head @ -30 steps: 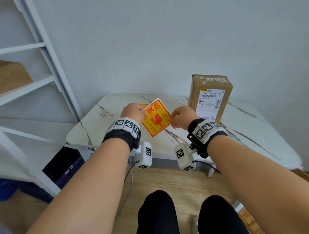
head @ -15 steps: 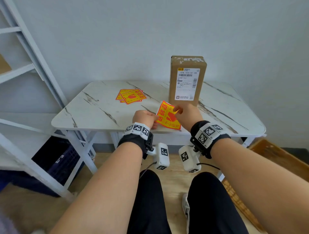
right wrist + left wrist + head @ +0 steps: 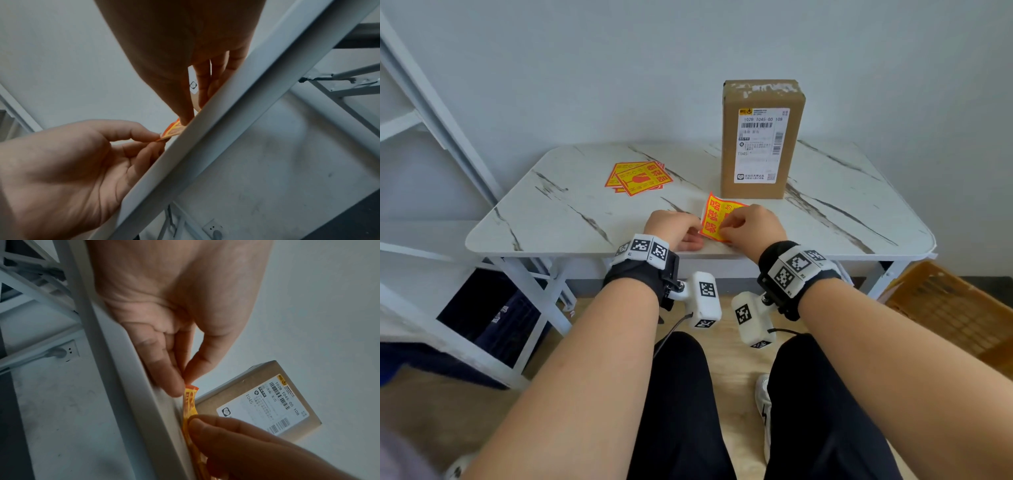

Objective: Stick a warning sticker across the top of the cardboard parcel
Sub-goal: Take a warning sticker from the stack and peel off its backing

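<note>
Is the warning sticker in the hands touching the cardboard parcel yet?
Apart. The head view shows the warning sticker, pinched by the left hand and right hand, with bare table between it and the cardboard parcel.

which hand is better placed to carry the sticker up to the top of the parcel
Probably right. Both hands pinch the warning sticker at the table's near edge, but the right hand sits almost directly in front of the cardboard parcel, while the left hand is further off to the side.

Black wristbands (image 3: 640, 274) with checkered markers, black trousers (image 3: 681, 411), white shoe (image 3: 763, 394)
</note>
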The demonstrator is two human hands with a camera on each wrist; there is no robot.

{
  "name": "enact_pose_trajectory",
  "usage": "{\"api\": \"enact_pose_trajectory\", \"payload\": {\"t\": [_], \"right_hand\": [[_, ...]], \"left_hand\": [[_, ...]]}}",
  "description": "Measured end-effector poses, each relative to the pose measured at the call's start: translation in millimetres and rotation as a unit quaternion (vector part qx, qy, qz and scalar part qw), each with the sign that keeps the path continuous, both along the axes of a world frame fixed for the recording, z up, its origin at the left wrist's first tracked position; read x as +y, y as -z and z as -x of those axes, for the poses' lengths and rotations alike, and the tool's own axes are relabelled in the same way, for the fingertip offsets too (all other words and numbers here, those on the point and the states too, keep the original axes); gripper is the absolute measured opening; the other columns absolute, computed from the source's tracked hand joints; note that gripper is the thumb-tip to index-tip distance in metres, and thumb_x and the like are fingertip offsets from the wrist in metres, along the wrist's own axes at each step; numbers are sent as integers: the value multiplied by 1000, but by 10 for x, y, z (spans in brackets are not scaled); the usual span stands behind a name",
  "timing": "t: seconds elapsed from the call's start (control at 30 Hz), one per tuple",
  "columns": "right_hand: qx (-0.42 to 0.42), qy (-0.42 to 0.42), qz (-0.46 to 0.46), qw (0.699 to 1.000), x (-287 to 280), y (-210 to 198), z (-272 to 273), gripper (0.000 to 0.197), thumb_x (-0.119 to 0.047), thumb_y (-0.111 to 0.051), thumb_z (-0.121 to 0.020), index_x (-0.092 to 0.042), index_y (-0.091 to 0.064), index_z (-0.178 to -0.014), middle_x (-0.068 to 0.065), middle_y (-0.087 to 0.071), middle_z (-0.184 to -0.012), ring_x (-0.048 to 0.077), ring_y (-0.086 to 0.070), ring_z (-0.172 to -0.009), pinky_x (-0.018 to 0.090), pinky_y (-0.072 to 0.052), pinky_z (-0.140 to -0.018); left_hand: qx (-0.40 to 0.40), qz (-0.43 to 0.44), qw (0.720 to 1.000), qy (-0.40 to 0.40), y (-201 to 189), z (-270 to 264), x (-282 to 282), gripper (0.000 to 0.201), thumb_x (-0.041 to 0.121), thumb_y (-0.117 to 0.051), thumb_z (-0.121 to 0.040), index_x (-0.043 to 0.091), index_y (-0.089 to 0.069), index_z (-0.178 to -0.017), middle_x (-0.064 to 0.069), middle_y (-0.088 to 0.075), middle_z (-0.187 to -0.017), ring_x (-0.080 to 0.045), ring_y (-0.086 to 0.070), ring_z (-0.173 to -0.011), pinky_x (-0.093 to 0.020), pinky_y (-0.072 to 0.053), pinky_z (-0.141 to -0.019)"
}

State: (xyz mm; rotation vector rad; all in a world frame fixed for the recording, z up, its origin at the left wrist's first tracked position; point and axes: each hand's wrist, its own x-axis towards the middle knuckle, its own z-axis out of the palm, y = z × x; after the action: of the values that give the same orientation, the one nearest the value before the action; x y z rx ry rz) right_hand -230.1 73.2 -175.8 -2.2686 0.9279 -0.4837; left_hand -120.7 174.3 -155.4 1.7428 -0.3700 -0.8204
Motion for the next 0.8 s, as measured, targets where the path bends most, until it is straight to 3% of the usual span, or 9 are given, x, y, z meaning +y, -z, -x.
{"api": "enact_pose_trajectory", "payload": {"t": [0.17, 0.27, 0.43, 0.57, 0.67, 0.8], "right_hand": [[-3, 8, -33, 999, 27, 1, -25, 11, -31, -71, -73, -33, -68, -63, -6, -70, -82, 21, -64, -94, 37, -54, -84], [-8, 16, -44, 999, 33, 19, -27, 18, -32, -71, -72, -37, -65, -57, -6, -72, -84, 21, -64, -96, 39, -55, -85], [5, 2, -59, 998, 42, 19, -60, 6, -47, -69, -60, -43, -66, -56, -4, -73, -89, 23, -63, -98, 43, -53, -88], [18, -2, -70, 997, 65, -15, -79, 7, -48, -71, -63, -44, -66, -59, -7, -73, -89, 23, -63, -101, 45, -49, -93], [30, -7, -64, 997, 71, -18, -87, 7, -50, -71, -63, -46, -67, -60, -7, -72, -90, 22, -61, -103, 46, -47, -95], [35, -16, -69, 997, 81, -20, -89, 23, -66, -65, -50, -46, -67, -62, -7, -72, -92, 22, -60, -103, 46, -46, -95]], "left_hand": [[1, -1, 1000, 16, 25, -24, 4, 10, -2, -64, -84, -4, -66, -94, -15, -65, -74, -21, -64, -60, -20, -57, -46], [2, 13, 1000, 17, 48, -49, 13, 22, -2, -65, -86, -3, -65, -107, -14, -65, -74, -19, -64, -58, -19, -56, -45], [7, 22, 1000, 18, 41, -52, 26, 26, -5, -61, -87, -5, -63, -113, -14, -65, -76, -19, -64, -58, -19, -56, -44], [1, 29, 999, 21, 44, -53, 37, 27, -3, -64, -85, -3, -65, -112, -12, -66, -76, -9, -65, -44, -19, -56, -47], [-8, 30, 999, 20, 53, -55, 35, 29, -2, -65, -84, -3, -65, -113, -11, -66, -76, -8, -64, -42, -18, -57, -48], [-16, 29, 999, 18, 66, -64, 38, 30, -1, -67, -84, -3, -65, -113, -10, -66, -75, -8, -63, -44, -18, -56, -48]]}}
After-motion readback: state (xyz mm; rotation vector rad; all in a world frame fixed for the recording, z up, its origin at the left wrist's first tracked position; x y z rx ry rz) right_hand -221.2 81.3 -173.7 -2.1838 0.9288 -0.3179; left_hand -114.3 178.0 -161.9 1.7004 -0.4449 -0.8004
